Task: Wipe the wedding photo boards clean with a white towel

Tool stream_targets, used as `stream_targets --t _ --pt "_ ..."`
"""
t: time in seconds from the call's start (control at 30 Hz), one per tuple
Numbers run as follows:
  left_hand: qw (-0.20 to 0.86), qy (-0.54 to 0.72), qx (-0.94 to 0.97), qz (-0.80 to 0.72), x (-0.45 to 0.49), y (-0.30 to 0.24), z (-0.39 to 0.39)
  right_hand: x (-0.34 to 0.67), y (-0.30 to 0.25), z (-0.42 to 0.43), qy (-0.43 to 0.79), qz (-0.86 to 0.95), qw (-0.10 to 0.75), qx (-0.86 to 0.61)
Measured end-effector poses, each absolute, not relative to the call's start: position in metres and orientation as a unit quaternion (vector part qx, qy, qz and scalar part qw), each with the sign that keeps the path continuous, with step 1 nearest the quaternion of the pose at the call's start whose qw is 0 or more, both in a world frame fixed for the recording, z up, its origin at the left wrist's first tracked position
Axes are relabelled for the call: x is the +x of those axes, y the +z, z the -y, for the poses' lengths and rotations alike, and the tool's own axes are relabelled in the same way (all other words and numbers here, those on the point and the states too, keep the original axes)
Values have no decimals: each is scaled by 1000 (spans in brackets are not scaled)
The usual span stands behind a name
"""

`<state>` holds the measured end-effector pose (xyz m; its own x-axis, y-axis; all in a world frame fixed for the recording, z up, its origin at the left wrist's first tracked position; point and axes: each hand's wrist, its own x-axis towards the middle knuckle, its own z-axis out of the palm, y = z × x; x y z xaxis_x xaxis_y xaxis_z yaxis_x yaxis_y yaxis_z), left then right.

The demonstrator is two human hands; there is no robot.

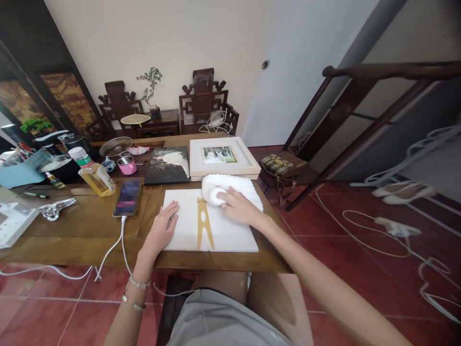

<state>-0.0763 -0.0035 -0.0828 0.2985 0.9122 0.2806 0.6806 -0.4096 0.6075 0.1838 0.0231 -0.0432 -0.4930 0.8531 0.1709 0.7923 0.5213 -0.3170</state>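
Observation:
A white square board (230,230) lies face down on the wooden table (72,226), with a gold folding stand (203,222) on its back. My left hand (163,228) rests flat on the board's left edge, fingers stretched out. My right hand (237,206) presses a bunched white cloth (216,188) onto the board's upper right part, fingers curled over the cloth.
Behind the board lie a white framed photo (223,156) and a dark print (168,165). A phone (127,197) on a white cable, an oil bottle (92,174) and a pink cup (127,165) stand to the left. A stair rail (360,91) and floor cables (363,230) are at right.

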Motion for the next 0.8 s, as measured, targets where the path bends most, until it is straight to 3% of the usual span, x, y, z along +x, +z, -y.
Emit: stream_targets --t 0.2,0.43,0.8 --pt "196 300 782 -510 -75 -83 3 170 -54 24 90 841 169 -506" --pt "184 299 783 -513 -75 -85 3 170 -46 115 126 881 158 -428" --pt "192 298 782 -512 -76 -82 3 154 -46 11 109 851 164 -487"
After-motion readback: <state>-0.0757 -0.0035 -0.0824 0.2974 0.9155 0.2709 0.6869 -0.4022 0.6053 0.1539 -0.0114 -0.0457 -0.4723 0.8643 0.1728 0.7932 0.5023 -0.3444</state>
